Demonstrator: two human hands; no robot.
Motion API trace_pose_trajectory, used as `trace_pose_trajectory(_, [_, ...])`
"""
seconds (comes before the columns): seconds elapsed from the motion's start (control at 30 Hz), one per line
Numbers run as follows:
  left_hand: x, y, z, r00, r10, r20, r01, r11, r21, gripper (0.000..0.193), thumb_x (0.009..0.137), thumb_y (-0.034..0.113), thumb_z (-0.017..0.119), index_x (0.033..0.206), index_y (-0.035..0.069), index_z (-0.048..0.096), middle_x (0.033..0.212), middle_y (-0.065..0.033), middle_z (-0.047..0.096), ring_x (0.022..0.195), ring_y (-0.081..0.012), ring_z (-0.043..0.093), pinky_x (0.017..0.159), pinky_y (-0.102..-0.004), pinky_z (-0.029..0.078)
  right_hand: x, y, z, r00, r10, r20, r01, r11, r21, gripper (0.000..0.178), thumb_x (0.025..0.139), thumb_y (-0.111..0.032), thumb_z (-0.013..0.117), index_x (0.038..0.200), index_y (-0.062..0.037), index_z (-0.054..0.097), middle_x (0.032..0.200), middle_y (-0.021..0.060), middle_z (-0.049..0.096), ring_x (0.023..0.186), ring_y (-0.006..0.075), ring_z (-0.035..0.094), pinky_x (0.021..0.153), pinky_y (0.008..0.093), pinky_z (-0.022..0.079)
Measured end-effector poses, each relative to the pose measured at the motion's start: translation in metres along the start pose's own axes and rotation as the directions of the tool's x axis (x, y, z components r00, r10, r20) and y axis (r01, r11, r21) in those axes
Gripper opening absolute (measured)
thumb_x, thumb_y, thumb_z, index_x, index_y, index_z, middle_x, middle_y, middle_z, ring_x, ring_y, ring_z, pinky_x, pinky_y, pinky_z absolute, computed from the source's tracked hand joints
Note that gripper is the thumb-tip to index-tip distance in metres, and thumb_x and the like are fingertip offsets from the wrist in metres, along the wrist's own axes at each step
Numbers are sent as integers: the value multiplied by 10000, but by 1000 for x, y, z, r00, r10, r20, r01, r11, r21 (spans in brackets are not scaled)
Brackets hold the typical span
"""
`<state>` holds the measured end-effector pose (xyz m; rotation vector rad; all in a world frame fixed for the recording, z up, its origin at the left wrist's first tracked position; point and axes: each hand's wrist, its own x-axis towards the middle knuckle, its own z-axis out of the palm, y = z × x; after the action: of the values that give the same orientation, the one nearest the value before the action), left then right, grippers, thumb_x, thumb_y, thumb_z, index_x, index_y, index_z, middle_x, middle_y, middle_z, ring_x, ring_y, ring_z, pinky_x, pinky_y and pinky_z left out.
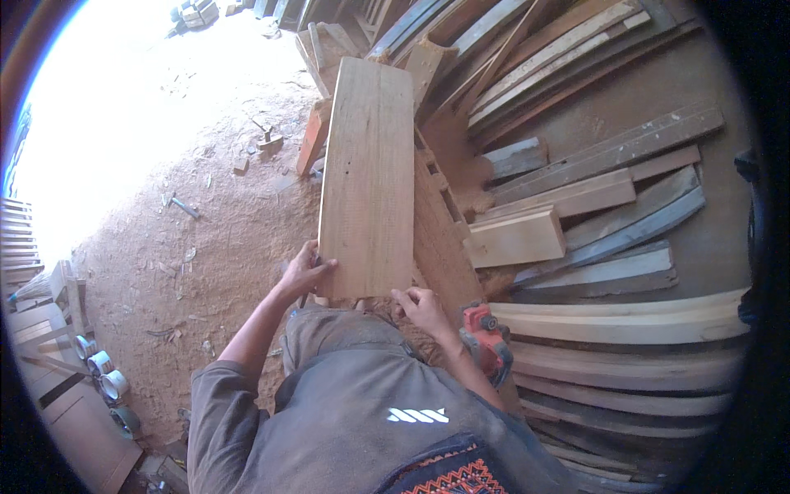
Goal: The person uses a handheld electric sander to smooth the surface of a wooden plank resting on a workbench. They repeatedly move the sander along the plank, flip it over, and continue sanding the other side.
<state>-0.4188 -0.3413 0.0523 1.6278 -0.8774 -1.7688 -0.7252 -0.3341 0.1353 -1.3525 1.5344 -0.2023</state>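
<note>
A wide, pale wooden board (369,177) lies lengthwise in front of me, its near end close to my waist. My left hand (304,272) grips its left edge near that end, thumb resting on the upper face and fingers curled at the side. At the near right corner, my right hand (421,309) has its fingertips bent against the board's end edge; part of the fingers is hidden. Under and to the right of the board shows a sawdust-covered workbench (451,259). A red power tool (487,339) sits on it beside my right forearm.
Several curved planks (617,319) and a short pale block (517,237) lie at the right. More long timbers (559,62) are stacked at the far right. A hammer (186,206) rests on the sawdust-strewn ground at the left, with rolls of tape (113,384) at the lower left.
</note>
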Motion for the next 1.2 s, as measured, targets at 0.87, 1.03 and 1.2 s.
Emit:
trace_pose_trajectory(0.87, [73, 33, 181, 998, -42, -55, 44, 998, 45, 783, 972, 501, 724, 1448, -13, 376, 1134, -201, 706, 892, -249, 763, 650, -386, 600, 89, 94, -72, 959, 99, -265, -41, 976, 214, 454, 1005, -360, 727, 848, 57, 641, 716, 149, 712, 569, 244, 752, 418, 314, 508])
trace_pose_trajectory(1.03, [56, 10, 175, 983, -46, -175, 45, 999, -6, 891, 926, 504, 802, 1497, -38, 386, 1119, -165, 705, 861, -247, 753, 589, -365, 574, 98, 102, -58, 944, 54, -326, 51, 951, 306, 470, 1000, -350, 738, 870, 91, 644, 718, 169, 718, 561, 248, 749, 407, 321, 498])
trace_pose_trajectory(1.2, [2, -51, 152, 964, -23, -267, 2, 997, -82, 785, 964, 379, 788, 1511, -27, 399, 1121, -154, 686, 931, -236, 740, 737, -360, 603, 101, 112, -47, 963, 81, -257, -20, 972, 235, 475, 993, -349, 749, 850, 91, 640, 686, 147, 695, 546, 262, 741, 396, 335, 507])
